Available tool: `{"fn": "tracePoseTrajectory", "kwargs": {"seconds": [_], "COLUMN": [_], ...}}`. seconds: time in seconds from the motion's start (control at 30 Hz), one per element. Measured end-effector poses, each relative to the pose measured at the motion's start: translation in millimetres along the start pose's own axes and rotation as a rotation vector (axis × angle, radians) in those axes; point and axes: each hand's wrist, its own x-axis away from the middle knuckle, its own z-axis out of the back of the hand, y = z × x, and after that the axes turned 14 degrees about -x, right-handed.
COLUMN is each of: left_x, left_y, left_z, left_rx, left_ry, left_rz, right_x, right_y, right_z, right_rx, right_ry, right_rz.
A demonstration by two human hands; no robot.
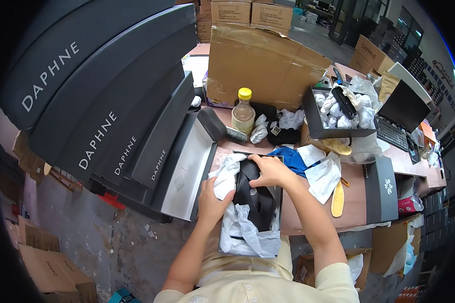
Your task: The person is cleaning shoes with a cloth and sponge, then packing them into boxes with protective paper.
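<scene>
An open shoe box (279,194), lined with white tissue paper (248,233), rests at the table's front edge before me. In it lies a pair of black strappy shoes (263,204). My left hand (213,198) is closed on a bunched sheet of tissue (228,174) at the box's left side. With thumb and fingers curled, my right hand (271,171) grips the far part of the black shoes. Its fingertips are partly hidden behind the shoe.
Dark shoe boxes (76,101) are stacked high at left, beside an open box lid (184,169). Behind stand a yellow-capped bottle (243,117) and a cardboard sheet (263,70). To the right are a box of paper wads (341,131), a yellow insole (337,201) and a monitor (404,106).
</scene>
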Motion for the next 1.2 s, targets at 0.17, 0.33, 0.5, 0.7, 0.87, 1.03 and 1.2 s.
{"fn": "tracePoseTrajectory", "kwargs": {"seconds": [0.17,0.33,0.5,0.7,0.87,1.03,1.2], "left_x": [-3,-21,-71,-78,-68,-63,-55], "left_y": [17,15,-6,-2,11,37,45], "left_z": [5,16,24,17,26,29,9], "left_rx": [0.014,-0.081,-0.332,-0.571,-0.501,-0.436,-0.646], "left_ry": [0.021,0.031,0.023,0.103,0.079,0.353,-0.192], "left_rz": [0.023,-0.112,-0.189,-0.242,-0.404,-0.305,-0.261], "right_x": [20,21,22,30,73,144,199], "right_y": [-47,-57,-76,-101,-102,-50,22], "right_z": [20,53,69,91,96,68,-19], "right_rx": [0.134,-0.262,-0.394,-0.534,-0.565,-0.628,-0.726], "right_ry": [0.325,0.407,0.374,0.489,0.666,1.136,1.456], "right_rz": [0.240,0.124,0.050,0.227,0.351,0.415,0.135]}}
